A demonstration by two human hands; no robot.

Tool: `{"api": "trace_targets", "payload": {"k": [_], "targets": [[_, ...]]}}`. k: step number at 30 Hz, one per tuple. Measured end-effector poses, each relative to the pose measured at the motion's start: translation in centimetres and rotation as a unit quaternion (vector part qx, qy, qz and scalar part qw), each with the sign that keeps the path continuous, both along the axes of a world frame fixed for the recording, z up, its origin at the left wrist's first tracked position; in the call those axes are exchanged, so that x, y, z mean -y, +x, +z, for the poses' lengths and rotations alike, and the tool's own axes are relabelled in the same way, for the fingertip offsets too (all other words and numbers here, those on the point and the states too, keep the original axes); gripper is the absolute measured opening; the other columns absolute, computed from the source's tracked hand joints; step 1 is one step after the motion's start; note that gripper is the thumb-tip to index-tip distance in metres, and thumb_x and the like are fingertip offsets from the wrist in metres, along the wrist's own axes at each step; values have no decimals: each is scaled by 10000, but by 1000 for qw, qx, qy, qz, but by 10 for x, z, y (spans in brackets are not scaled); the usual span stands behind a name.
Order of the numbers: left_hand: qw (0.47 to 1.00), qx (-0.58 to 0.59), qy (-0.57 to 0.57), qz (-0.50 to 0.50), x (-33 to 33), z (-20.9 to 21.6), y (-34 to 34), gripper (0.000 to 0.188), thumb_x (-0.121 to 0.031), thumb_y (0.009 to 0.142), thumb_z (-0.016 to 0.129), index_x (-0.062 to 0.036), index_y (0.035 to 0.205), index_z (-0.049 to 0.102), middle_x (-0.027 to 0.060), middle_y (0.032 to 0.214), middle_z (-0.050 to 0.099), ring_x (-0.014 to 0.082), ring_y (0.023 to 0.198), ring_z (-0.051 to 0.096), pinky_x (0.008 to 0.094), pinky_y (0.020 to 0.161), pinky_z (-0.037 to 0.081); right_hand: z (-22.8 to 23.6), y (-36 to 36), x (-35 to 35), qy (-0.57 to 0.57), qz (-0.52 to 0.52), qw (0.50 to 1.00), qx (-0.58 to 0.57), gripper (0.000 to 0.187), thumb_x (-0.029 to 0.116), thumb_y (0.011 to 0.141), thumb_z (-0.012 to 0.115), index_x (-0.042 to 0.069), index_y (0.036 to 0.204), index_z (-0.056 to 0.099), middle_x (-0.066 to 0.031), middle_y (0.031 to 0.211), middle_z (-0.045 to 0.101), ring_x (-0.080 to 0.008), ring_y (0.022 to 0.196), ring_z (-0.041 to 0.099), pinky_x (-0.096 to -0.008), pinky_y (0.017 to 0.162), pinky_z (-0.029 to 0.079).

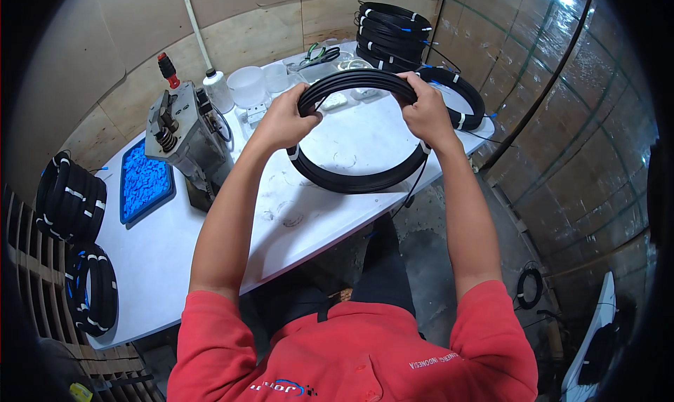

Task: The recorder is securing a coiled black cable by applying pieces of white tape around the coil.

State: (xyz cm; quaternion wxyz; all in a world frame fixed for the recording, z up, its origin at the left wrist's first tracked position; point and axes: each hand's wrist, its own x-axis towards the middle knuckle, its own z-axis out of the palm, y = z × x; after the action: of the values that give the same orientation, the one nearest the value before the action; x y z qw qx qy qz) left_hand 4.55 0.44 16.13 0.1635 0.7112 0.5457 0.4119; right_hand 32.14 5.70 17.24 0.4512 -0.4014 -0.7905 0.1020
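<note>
Both my hands grip a coil of black cable, held tilted over the white table. My left hand is closed round the coil's upper left side, and my right hand round its upper right. White ties bind the coil at its left and right sides. One loose cable end hangs from the right side, past the table's front edge. The coil's lower part is close to the tabletop; whether it touches I cannot tell.
A grey metal press with a red-handled lever stands on the white table, beside a blue tray of small blue parts. Stacked black coils stand at the back; another coil lies right. More coils are at left.
</note>
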Motion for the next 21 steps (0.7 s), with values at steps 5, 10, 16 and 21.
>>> {"api": "trace_targets", "payload": {"k": [5, 10, 16, 21], "targets": [[998, -35, -58, -18, -9, 8, -9, 267, -154, 769, 743, 1, 932, 600, 98, 742, 618, 212, 674, 569, 362, 651, 466, 1, -5, 4, 7, 8, 1000, 6, 256, 35, 867, 654, 62, 1119, 619, -199, 978, 701, -393, 894, 679, -421, 756, 519], [996, -19, -31, -82, -7, 17, -7, 180, -96, 788, 703, 4, 903, 607, 101, 717, 607, 215, 666, 554, 359, 648, 453, 0, -7, 5, 16, 8, 1000, 13, 258, 39, 866, 656, 65, 1121, 623, -193, 981, 705, -397, 911, 678, -425, 764, 519], [999, -38, 6, -23, -6, 15, 5, 127, -40, 813, 695, 8, 905, 621, 53, 728, 630, 149, 688, 571, 307, 670, 471, 1, -5, 7, 43, -5, 999, 18, 280, -11, 877, 663, 21, 1150, 614, -188, 928, 714, -263, 811, 702, -332, 734, 520], [1000, -26, -17, 1, -4, 18, 9, 187, -118, 804, 742, 4, 911, 650, 112, 739, 665, 203, 683, 612, 355, 650, 478, 0, -5, 7, 43, -4, 999, 17, 272, -8, 880, 664, 15, 1146, 610, -193, 924, 711, -273, 805, 700, -332, 730, 520]]}}
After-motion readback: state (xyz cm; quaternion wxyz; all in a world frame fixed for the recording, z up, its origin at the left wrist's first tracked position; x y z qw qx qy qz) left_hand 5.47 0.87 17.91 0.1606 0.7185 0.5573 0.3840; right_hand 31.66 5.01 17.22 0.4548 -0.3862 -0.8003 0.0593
